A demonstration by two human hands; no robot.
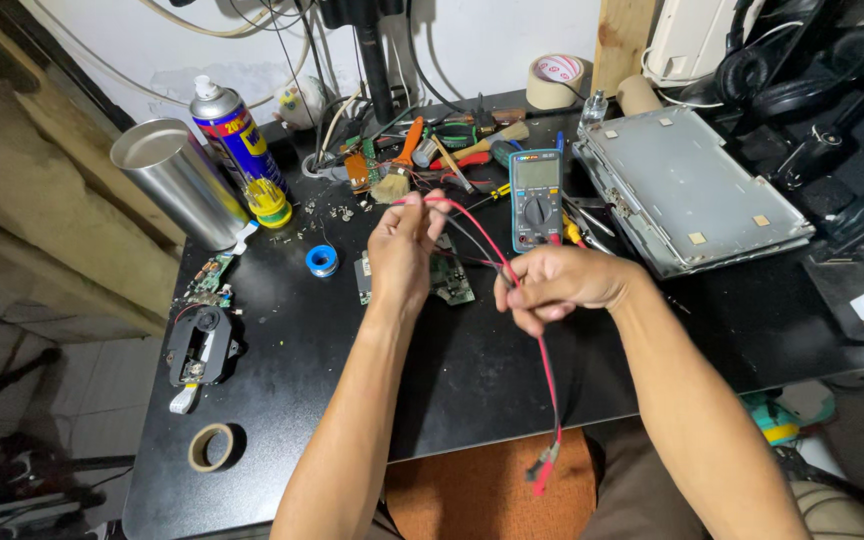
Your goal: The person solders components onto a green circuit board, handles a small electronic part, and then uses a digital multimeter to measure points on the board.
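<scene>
L hand [404, 245] raised, R hand [552, 285] pinching red lead [549, 375].

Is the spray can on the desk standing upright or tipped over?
Upright. The spray can stands on its base on the black desk, cap on top, beside the silver cylinder.

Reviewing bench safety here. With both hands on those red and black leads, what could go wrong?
1. The clip ends dangle off the table edge below the right hand; they could snag or touch each other.
2. The leads held by the left hand cross the bare circuit board; a tug might drag it or the multimeter.
</scene>
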